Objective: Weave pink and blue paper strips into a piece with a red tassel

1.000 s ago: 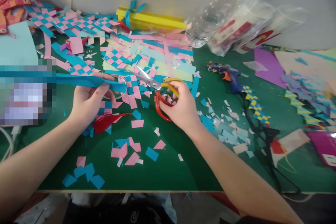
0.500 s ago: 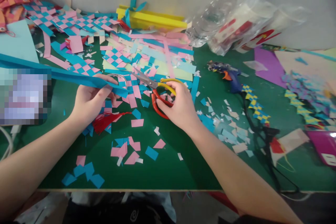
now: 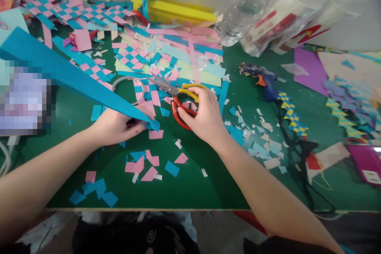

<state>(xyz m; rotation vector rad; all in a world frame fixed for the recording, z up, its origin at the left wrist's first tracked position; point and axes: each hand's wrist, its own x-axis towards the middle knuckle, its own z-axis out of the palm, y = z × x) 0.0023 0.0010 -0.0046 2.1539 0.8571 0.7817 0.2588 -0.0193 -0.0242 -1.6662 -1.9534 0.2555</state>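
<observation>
My left hand (image 3: 126, 125) is closed on the near end of a long blue paper strip (image 3: 68, 77), which slants up to the far left. In my right hand (image 3: 205, 113) is a pair of scissors (image 3: 171, 88) with red and yellow handles. Its blades are slightly parted and point up-left, apart from the strip. A roll of tape (image 3: 143, 91) lies flat just behind my left hand. Cut pink scraps (image 3: 137, 165) and blue scraps (image 3: 172, 168) lie on the green table (image 3: 190, 192) in front of my hands.
Woven pink-and-blue paper pieces (image 3: 73, 10) and a yellow folded paper piece (image 3: 181, 10) lie along the back. To the right are a blue glue gun (image 3: 269, 87) with a black cord, and plastic-wrapped cups (image 3: 285, 16). A blurred-out screen (image 3: 24, 101) stands left.
My left hand has moved right and toward me with the blue strip. The strip's far end has risen and its broad face shows. The scissors have barely moved; the tape roll is uncovered.
</observation>
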